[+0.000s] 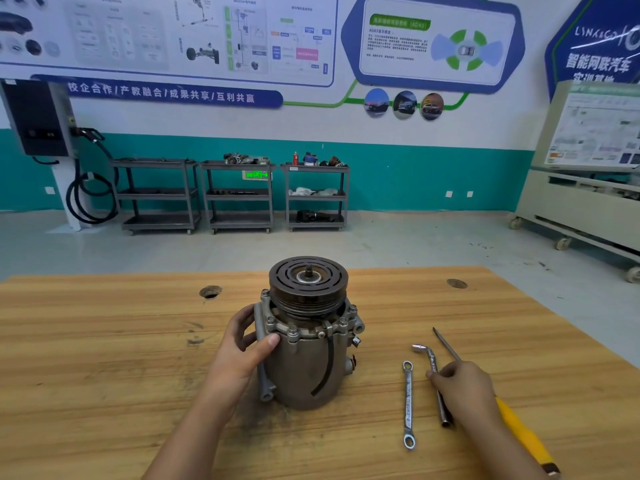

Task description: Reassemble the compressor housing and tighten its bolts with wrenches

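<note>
We have one head view. The compressor (304, 351) stands upright about midway between the left and right edges of the wooden tabletop (104, 341), with its dark grooved pulley (308, 282) on top and the shaft end poking up at the centre. The housing looks closed, and bolts (292, 330) sit around the flange just under the pulley. A black strap or cable runs down the front of the body.

The left hand (242, 348) is grasping the compressor at the flange on its left side. The thumb lies across the front and the fingers wrap round the back.

The tools lie toward the right edge, apart from the compressor. A ring wrench (408, 403) lies flat, running from near to far. Just to its right is an L-shaped socket wrench (433, 365), with its bent end pointing toward the compressor. Right of that lies a screwdriver (519, 431) with a yellow handle, blade toward the far edge and handle reaching the near edge.

The right hand (464, 386) lies knuckles-up over the socket wrench and the screwdriver shaft, with the thumb tip touching the socket wrench. We cannot tell whether it is actually gripping either tool, and both look flat on the wood.

There are two round holes (210, 292) in the tabletop near the far edge. On the floor beyond, three grey carts (239, 195) stand against a teal wall, with posters above them.
</note>
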`<state>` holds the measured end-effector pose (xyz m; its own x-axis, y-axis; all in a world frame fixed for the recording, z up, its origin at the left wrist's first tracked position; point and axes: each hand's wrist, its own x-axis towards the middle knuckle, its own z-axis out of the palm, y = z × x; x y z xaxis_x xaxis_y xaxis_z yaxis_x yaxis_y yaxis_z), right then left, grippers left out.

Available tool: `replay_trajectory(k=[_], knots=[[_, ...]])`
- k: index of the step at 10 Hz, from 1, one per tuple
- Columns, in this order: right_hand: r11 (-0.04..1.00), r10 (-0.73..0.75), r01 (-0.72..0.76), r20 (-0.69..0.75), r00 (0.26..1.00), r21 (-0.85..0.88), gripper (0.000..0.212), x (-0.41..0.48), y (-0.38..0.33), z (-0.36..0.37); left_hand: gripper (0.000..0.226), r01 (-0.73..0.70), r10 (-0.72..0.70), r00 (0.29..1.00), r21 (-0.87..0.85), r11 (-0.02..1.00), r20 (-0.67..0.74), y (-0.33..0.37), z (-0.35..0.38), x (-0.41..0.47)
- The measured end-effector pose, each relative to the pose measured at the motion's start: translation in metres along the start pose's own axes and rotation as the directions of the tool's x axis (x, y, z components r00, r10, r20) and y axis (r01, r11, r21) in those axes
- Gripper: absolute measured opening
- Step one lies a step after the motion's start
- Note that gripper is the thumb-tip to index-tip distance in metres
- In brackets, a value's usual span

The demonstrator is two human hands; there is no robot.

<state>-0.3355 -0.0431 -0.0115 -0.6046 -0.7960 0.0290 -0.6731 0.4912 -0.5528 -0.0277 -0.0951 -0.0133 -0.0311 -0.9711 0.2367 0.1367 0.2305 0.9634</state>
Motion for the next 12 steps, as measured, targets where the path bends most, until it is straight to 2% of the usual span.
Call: replay_trajectory(k=[2,3,4,5,7,9,11,12], knots=[[0.998,-0.056,0.056,-0.106,0.993,0.004,0.028,-0.002,0.002,0.002,0.06,-0.003,0.003,1.0,-0.005,1.0,-0.002,-0.001,0.001,0.0],[0.972,-0.234,0.226,-0.146,0.961,-0.071,0.031,-0.01,0.0,0.009,0.06,0.006,-0.006,1.0,-0.009,1.0,-0.005,0.0,0.001,0.0],[0.923,-0.327,0.305,-0.061,0.943,-0.234,0.043,-0.021,-0.005,0.023,0.06,-0.001,0.001,1.0,-0.023,1.0,-0.009,0.0,0.002,0.0],[0.902,-0.337,0.331,0.025,0.941,-0.276,0.055,-0.025,-0.008,0.035,0.059,-0.004,0.004,1.0,-0.029,1.0,-0.008,0.001,0.003,-0.001],[0.87,-0.385,0.366,0.008,0.923,-0.33,0.04,-0.017,-0.004,0.037,0.055,-0.001,0.001,1.0,-0.028,1.0,-0.014,0.0,0.002,-0.001],[0.865,-0.404,0.379,-0.008,0.915,-0.329,0.04,-0.013,0.002,0.036,0.061,0.0,0.0,1.0,-0.026,1.0,-0.011,0.002,0.003,-0.002],[0.883,-0.403,0.377,-0.038,0.915,-0.28,0.038,-0.023,0.005,0.028,0.058,0.039,-0.035,0.998,0.081,0.996,-0.049,0.014,0.005,-0.017],[0.895,-0.41,0.397,-0.026,0.912,-0.202,0.032,-0.032,0.011,0.021,0.045,0.033,-0.011,0.995,0.232,0.972,-0.098,0.013,0.007,-0.041]])
